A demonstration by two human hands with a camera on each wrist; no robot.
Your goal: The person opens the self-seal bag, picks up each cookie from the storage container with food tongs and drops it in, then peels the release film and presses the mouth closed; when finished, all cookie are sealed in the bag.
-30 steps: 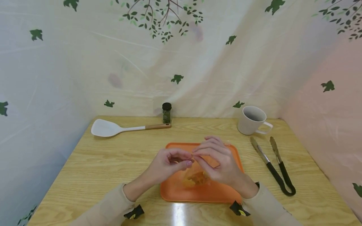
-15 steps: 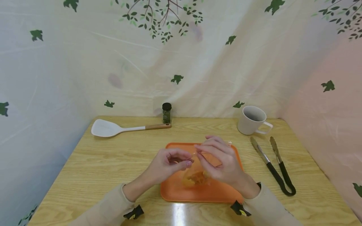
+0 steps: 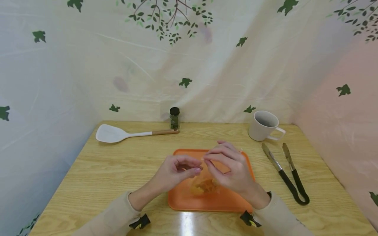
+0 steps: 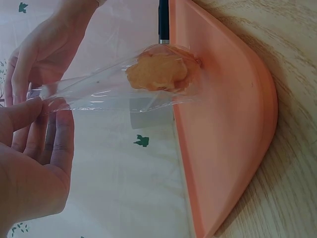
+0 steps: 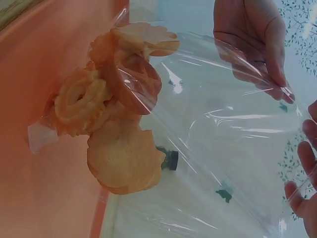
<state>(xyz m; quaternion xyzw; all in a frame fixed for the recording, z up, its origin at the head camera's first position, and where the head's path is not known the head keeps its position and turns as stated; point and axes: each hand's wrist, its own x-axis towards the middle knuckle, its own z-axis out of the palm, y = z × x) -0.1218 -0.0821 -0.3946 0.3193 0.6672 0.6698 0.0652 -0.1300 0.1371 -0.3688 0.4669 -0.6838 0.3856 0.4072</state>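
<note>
A clear plastic bag [image 4: 109,91] with several golden cookies [image 5: 124,158] at its bottom stands on an orange tray [image 3: 212,205]. Its top is drawn upward, between the two hands. My left hand [image 3: 178,168] pinches the upper edge of the bag between thumb and fingers. Facing it from the right, my right hand [image 3: 233,168] has thumb and forefinger together on the same edge, fingertips close to those of the left. In the right wrist view the film spreads wide from cookies to fingers, and part of the right hand is cut off by the frame.
Behind the tray a white spatula [image 3: 110,133] with a wooden handle lies at left, near a black-capped spice jar [image 3: 174,118]. At right are a pale mug [image 3: 262,127] and black-handled tongs [image 3: 287,178]. Fabric [image 3: 141,65] walls the table in.
My right thumb and forefinger parted a little and drew back from the left fingertips, then came together again on the bag's edge. The left hand and the cookies have stayed in place.
</note>
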